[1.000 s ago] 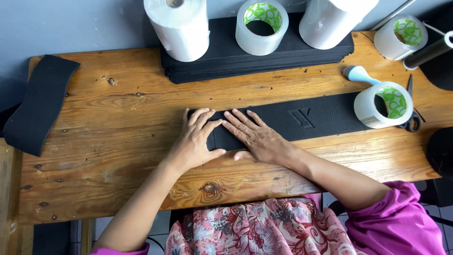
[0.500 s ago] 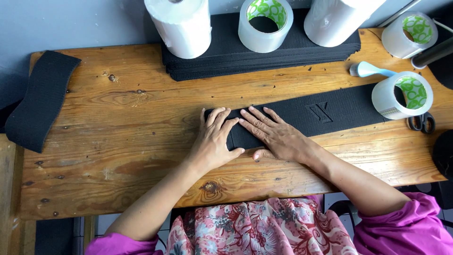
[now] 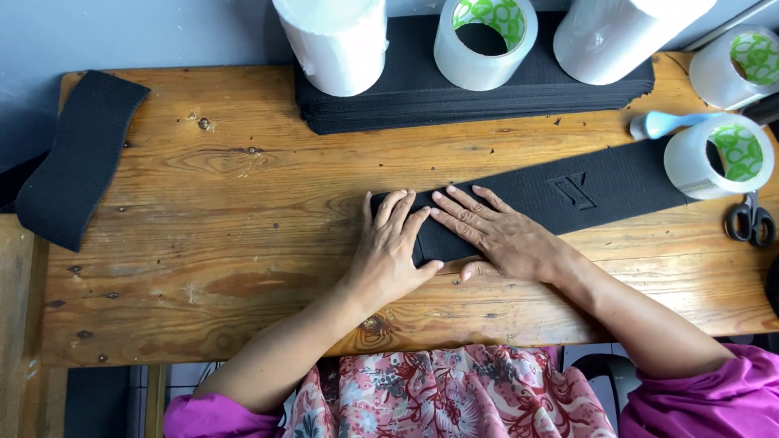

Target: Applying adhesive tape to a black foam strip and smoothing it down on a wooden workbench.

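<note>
Strip (image 3: 568,191) end being pressed flat — left hand (image 3: 393,251), right hand (image 3: 503,239) both open, palms down; likely needing firm, even smoothing next.

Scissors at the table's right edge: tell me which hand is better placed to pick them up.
Right. The scissors lie on the right hand's side, past the tape roll; the left hand presses the black strip's far end.

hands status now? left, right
Left hand: open, flat on the black strip's end.
Right hand: open, flat on the same strip.
</note>
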